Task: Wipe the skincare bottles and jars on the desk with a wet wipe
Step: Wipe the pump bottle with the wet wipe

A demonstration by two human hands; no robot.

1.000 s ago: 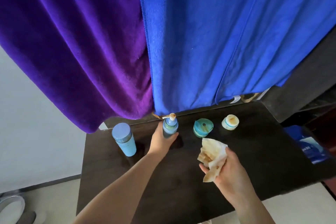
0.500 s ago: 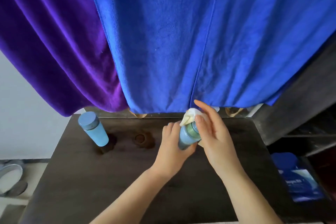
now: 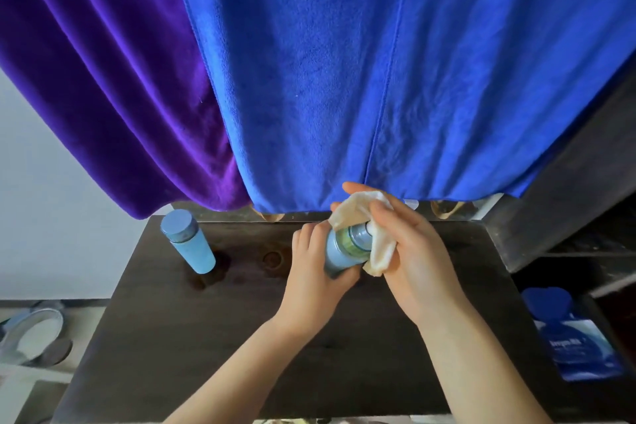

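While the capped bottle [image 3: 188, 241] stands alone on the bench [image 3: 206, 337], well off to the left of the left hand [image 3: 315, 280] and untouched by either hand, the work is all at the centre. Just to the right of that bottle and still left of the hand, dark ring marks [image 3: 272, 258] show on the bench top. The left hand is clenched round the lower body of the pump bottle [image 3: 339, 251], fingers curled over its far side and thumb near its base. The bottle's long axis tilts away from the person, its top end leaning up and to the right, straight toward the right hand [image 3: 409, 251]. That hand, just beside and touching, grasps a crumpled wet wipe [image 3: 358, 210] and presses it over the bottle's top, so the pump head is hidden under the cloth. The wipe also hangs down the bottle's right side, between the palm and the bottle. Judging by this, the wiping stroke would run along the tilted axis, from the covered top down toward the left hand's grip. Any jars are out of sight, perhaps behind the hands.
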